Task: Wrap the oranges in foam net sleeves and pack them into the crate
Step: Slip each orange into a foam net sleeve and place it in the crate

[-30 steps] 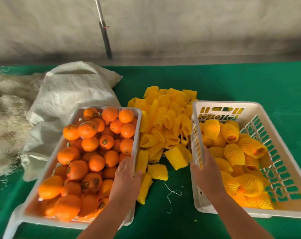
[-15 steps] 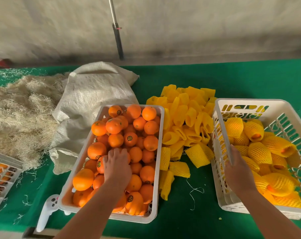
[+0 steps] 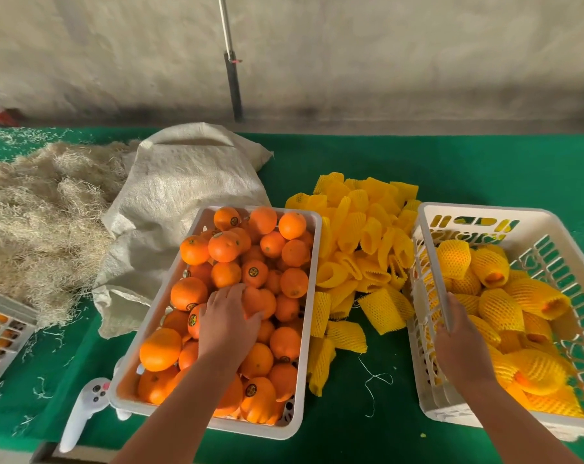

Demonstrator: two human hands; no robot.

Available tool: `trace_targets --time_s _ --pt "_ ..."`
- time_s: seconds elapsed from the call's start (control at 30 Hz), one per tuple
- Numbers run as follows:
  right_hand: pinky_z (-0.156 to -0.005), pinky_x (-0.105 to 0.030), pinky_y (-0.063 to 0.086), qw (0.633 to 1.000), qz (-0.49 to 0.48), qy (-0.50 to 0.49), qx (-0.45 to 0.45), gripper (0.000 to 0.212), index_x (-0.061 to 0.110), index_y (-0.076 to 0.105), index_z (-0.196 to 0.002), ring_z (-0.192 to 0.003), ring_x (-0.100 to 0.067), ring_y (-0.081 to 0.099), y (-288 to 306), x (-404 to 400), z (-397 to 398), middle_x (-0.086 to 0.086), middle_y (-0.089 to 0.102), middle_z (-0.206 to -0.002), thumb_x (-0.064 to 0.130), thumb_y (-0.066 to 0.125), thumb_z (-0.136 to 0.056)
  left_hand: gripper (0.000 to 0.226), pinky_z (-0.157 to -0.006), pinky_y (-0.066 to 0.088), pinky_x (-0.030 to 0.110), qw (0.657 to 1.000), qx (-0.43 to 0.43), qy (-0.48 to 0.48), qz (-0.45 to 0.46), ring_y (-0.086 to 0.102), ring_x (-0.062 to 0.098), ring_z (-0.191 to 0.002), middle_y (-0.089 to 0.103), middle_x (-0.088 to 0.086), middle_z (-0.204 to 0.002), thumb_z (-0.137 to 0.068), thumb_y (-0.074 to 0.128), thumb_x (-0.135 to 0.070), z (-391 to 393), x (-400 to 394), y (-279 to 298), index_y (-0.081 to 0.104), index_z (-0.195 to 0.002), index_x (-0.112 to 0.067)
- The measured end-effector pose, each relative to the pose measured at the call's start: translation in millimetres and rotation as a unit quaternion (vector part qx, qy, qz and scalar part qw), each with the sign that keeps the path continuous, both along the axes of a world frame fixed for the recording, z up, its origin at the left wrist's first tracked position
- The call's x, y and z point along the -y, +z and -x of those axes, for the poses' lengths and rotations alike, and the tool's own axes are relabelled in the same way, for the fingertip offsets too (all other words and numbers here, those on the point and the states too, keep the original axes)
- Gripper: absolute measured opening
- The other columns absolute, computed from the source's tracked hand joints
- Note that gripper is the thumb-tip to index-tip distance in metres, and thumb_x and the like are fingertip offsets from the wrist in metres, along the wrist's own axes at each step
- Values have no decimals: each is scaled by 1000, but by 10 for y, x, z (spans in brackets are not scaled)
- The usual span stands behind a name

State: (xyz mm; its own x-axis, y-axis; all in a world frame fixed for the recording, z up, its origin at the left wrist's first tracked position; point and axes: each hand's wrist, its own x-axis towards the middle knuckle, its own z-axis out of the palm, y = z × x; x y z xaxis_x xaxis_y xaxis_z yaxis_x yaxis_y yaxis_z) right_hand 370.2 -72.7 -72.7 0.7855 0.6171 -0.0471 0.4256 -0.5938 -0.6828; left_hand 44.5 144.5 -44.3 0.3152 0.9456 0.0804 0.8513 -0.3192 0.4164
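Reaching deeper into the white crate of bare oranges, the left hand has slid from the crate's near right rim to the middle of the heap, while the right hand has stayed on the near left wall of the packing crate. Left fingers now curl down over one orange among its neighbours, apparently closing on it, though the underside of the grip is hidden. Right fingers wrap the packing crate's rim, steadying it; sleeved oranges already cover its floor. Loose yellow foam net sleeves lie heaped on the green desk between the two crates. Done well, the pick likely means lifting one fruit straight up so none roll, then freeing the right hand to take the nearest flat sleeve and open it before sliding the orange inside.
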Motion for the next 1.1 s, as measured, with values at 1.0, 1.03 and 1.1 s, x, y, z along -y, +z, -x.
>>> trace_targets --time_s 1.0,1.03,1.1 --pt "-118 -41 37 949 266 169 29 33 23 61 -137 -148 -35 29 -528 -521 283 -8 33 -160 20 51 -106 76 -69 52 12 951 206 -128 189 59 -6 -102 50 -35 -117 -73 58 -91 -740 1049 -133 37 -137 -57" --pt "-116 -42 39 952 273 140 9 35 26 60 -138 -144 -38 32 -544 -563 237 -11 32 -157 19 52 -104 79 -72 50 11 959 178 -139 170 59 -4 -101 48 -36 -119 -74 56 -92 -751 1057 -153 33 -141 -56" --pt "-114 -45 43 954 277 111 -28 40 29 58 -139 -142 -41 35 -583 -639 146 -14 26 -158 16 55 -101 82 -76 47 9 963 146 -157 161 58 -1 -103 44 -36 -126 -76 53 -91 -775 1060 -191 27 -145 -55"
